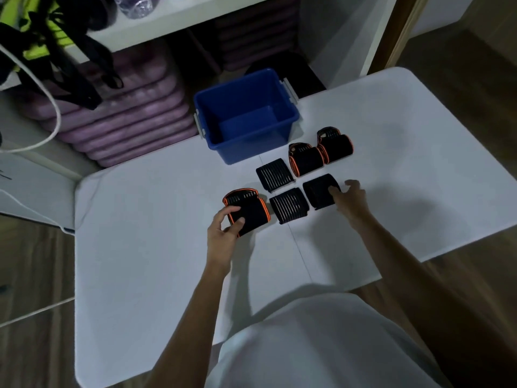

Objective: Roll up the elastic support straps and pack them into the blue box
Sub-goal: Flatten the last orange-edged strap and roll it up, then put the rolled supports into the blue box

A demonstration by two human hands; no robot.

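Several black elastic straps lie on the white table (156,247) in front of the blue box (221,113), which looks empty. My left hand (225,233) pinches the near edge of an orange-trimmed strap (247,207). My right hand (349,200) rests its fingertips on a plain black strap (317,191). Two striped black straps, one (275,175) behind the other (289,205), lie between my hands. Two more orange-trimmed straps, the left (306,161) and the right (335,145), sit just right of the box.
Behind the table's far edge stand stacked purple mats (126,113) under a white shelf (167,23). Black and yellow straps (56,51) and a white cord (53,107) hang at the left. Wooden floor (461,93) lies to the right.
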